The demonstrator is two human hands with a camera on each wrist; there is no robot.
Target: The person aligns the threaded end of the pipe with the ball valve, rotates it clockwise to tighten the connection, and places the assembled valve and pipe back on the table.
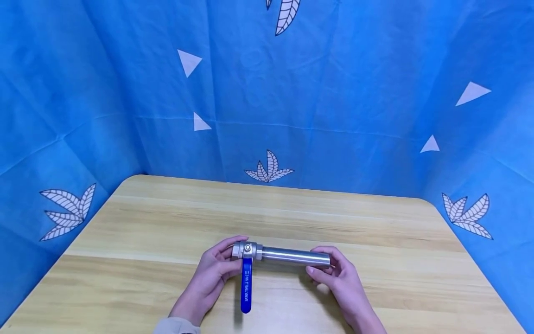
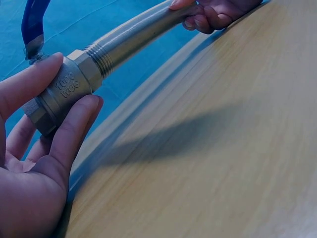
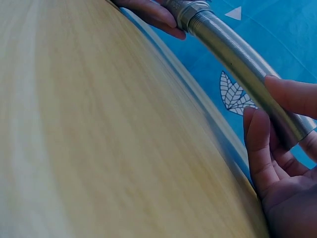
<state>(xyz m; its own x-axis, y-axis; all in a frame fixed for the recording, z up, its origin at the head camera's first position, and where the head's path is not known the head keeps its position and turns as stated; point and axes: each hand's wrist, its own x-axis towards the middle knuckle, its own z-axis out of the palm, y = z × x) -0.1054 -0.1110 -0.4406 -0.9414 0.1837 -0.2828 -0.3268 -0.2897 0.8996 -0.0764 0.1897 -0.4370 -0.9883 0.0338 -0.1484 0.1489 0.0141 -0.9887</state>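
A metal ball valve [image 1: 248, 250] with a blue lever handle [image 1: 246, 287] is joined to a shiny steel pipe [image 1: 292, 256]. My left hand [image 1: 210, 271] grips the valve body, thumb on the near side and fingers around the far side. In the left wrist view, raised lettering marks the valve body [image 2: 63, 91], and pipe threads [image 2: 100, 60] show where the pipe meets it. At the pipe's free end, my right hand [image 1: 342, 278] holds the pipe between thumb and fingers. Valve and pipe are held above the table, and the lever points toward me.
Beneath the hands is a wooden table [image 1: 167, 222] with rounded far corners. A blue cloth [image 1: 354, 93] printed with white leaves and triangles hangs behind it and along both sides. The pipe casts a shadow on the tabletop.
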